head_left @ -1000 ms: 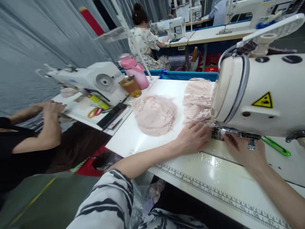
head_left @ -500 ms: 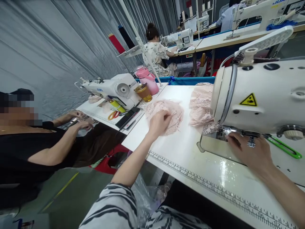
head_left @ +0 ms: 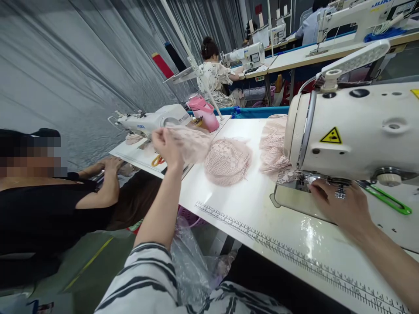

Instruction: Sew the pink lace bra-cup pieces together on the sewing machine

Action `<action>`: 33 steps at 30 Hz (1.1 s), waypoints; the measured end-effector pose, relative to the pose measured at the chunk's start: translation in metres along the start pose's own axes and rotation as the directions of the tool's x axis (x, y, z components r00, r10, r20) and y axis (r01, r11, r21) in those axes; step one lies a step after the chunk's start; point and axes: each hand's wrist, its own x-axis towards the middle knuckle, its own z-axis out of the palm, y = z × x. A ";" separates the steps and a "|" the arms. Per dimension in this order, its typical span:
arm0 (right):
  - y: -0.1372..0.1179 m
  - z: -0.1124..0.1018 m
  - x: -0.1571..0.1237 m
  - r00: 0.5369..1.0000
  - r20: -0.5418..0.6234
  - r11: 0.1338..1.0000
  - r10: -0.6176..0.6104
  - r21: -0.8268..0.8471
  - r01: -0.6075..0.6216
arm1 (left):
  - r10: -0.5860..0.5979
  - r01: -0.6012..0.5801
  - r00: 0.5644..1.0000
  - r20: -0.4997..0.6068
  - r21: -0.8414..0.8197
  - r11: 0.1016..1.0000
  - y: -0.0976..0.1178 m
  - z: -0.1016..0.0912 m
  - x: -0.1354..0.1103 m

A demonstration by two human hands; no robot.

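My left hand [head_left: 168, 148] is closed on the edge of a pale pink lace piece [head_left: 196, 141], which hangs blurred in the air to its right. Below and right of it, a round pile of pink lace [head_left: 228, 162] lies on the white table [head_left: 245, 207]. Under the head of the near sewing machine [head_left: 363, 126], my right hand [head_left: 343, 205] rests by the presser foot [head_left: 306, 178] with its fingers curled. The machine partly hides those fingertips, and what they hold cannot be made out. Gathered pink lace [head_left: 275, 148] runs up to the foot from behind.
A green-handled tool [head_left: 388, 199] lies right of my right hand. Printed rulers [head_left: 278, 244] line the table's front edge. At the left sit a co-worker [head_left: 49, 205], another sewing machine [head_left: 153, 120], orange scissors [head_left: 157, 161] and a pink jug [head_left: 203, 113].
My left hand has risen from the lace pile and moved left, carrying one lace piece off it. My right hand stays by the presser foot. The co-worker's arms have shifted.
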 end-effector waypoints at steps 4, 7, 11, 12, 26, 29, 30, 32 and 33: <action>0.000 0.000 0.000 0.999 0.027 0.999 0.028 0.016 -0.029 | 0.171 -0.168 0.978 -0.118 0.034 0.985 0.021 -0.027 0.021; 0.000 0.000 0.001 0.997 0.060 0.999 0.047 0.007 -0.048 | 0.232 -0.235 0.967 0.106 0.016 0.972 0.054 -0.041 0.000; -0.001 0.000 0.004 0.992 0.112 0.999 0.051 -0.010 -0.050 | 0.163 -0.119 0.782 0.601 -0.112 0.987 0.108 -0.047 -0.053; -0.002 -0.001 0.005 0.990 0.132 0.999 0.047 -0.021 -0.045 | 0.113 0.003 0.706 0.699 -0.162 0.987 0.121 -0.045 -0.066; 0.002 -0.002 0.008 0.975 0.204 0.996 0.090 -0.043 -0.083 | 0.674 -0.619 0.146 0.724 -0.464 0.633 0.136 0.055 -0.201; 0.001 -0.003 0.006 0.975 0.217 0.999 0.054 -0.015 -0.051 | 0.762 -0.671 0.086 0.642 -0.528 0.520 0.135 0.046 -0.214; 0.001 -0.003 0.005 0.977 0.210 0.999 0.036 -0.001 -0.037 | 0.773 -0.681 0.089 0.628 -0.528 0.508 0.133 0.046 -0.216; -0.001 -0.004 0.003 0.980 0.198 0.999 0.011 0.032 -0.018 | 0.772 -0.681 0.106 0.626 -0.520 0.516 0.130 0.047 -0.220; -0.003 -0.005 0.003 0.979 0.203 0.998 0.013 0.049 -0.024 | 0.764 -0.673 0.115 0.634 -0.516 0.530 0.128 0.048 -0.220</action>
